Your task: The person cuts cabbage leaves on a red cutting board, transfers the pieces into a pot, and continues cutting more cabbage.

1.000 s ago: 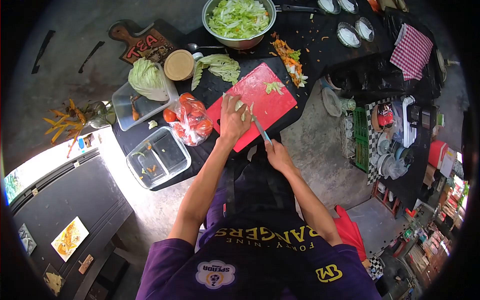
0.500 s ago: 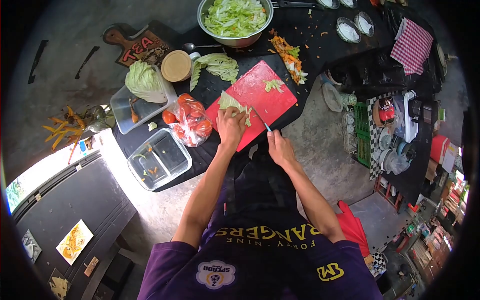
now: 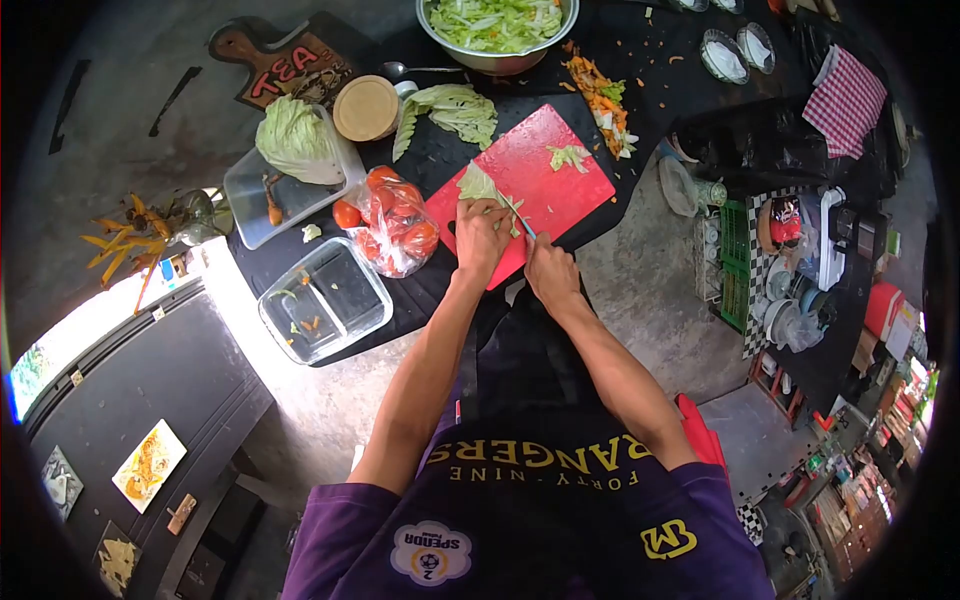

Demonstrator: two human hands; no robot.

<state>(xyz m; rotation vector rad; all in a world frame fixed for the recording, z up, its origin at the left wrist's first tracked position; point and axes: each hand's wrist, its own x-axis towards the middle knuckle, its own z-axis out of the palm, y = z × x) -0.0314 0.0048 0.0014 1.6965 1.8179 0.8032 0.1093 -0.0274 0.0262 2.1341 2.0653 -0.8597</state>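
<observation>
A piece of pale green cabbage leaf (image 3: 477, 182) lies on the red cutting board (image 3: 565, 205), with the fingers of my left hand (image 3: 482, 240) curled down on it. My right hand (image 3: 550, 270) grips the handle of a knife (image 3: 518, 216). The blade sits at the right edge of the leaf, close to my left fingertips. Some cut cabbage shreds (image 3: 569, 158) rest on the board's upper right part. Just beyond the board's far left edge is a larger loose cabbage leaf (image 3: 455, 112).
Left of the board are a bag of tomatoes (image 3: 395, 225), a divided glass container (image 3: 383, 309) and a plastic tub (image 3: 240, 205) holding a cabbage (image 3: 295, 140). A pot (image 3: 500, 62) of shredded cabbage stands at the far side. Vegetable scraps (image 3: 600, 97) lie beyond the board's right corner.
My right hand and the knife have moved left across the board, closer to my left fingers. The whole view has shifted slightly. My left hand stays on the leaf.
</observation>
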